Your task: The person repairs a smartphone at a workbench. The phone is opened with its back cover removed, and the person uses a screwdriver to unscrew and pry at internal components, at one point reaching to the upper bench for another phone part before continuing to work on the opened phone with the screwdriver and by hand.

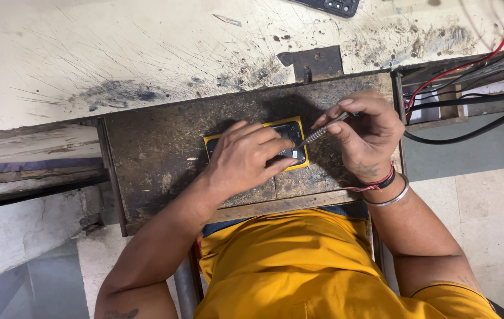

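A small phone with a yellow case [292,126] lies flat on a worn dark work board [157,147] pulled out from under the bench. My left hand [246,156] presses down on the phone and covers most of it. My right hand [367,133] grips a thin metal screwdriver [323,130], whose tip touches the phone near its right end. Red thread and a metal bangle circle my right wrist.
A scratched cream benchtop [116,47] stretches behind the board, with a rusty metal bracket [314,64] at its edge and a dark flat part [329,6] at the top. Red and black cables [470,62] run into an open compartment at the right.
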### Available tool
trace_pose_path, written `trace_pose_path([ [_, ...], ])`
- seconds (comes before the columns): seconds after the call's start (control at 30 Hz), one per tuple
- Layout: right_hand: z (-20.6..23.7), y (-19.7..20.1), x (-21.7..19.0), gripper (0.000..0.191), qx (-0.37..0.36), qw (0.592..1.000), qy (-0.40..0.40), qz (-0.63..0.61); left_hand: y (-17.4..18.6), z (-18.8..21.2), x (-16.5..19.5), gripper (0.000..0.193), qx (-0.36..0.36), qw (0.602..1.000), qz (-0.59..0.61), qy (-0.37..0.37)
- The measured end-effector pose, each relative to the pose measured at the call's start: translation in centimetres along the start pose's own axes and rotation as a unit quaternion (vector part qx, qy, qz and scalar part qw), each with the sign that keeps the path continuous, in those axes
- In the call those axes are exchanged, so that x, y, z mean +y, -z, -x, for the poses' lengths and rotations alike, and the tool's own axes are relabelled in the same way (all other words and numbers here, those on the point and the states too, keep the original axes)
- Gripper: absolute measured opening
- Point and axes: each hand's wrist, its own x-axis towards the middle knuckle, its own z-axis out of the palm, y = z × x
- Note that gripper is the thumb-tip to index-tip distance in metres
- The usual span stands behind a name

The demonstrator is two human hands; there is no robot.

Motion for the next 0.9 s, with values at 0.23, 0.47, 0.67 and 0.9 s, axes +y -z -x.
trace_pose_path([
  [0.23, 0.4, -0.2, 0.1, 0.026, 0.017, 1.000, 0.007, 0.002, 0.3, 0.3, 0.3, 0.012, 0.045, 0.999, -0.010, -0.015],
  [0.47, -0.1, 0.5, 0.3, 0.027, 0.081, 0.997, 0.006, -0.009, 2.6, -3.4, -0.4, 0.010, 0.142, 0.983, -0.105, -0.058],
  [0.67, -0.6, 0.3, -0.2, 0.025, 0.050, 0.996, 0.032, 0.066, 5.8, -13.7, -4.3, 0.020, 0.104, 0.968, -0.229, -0.003],
  [0.9, -1.0, 0.7, -0.9, 0.025, 0.051, 0.995, 0.028, 0.083, 5.1, -17.0, -6.5, 0.040, 0.095, 0.971, -0.217, 0.027],
])
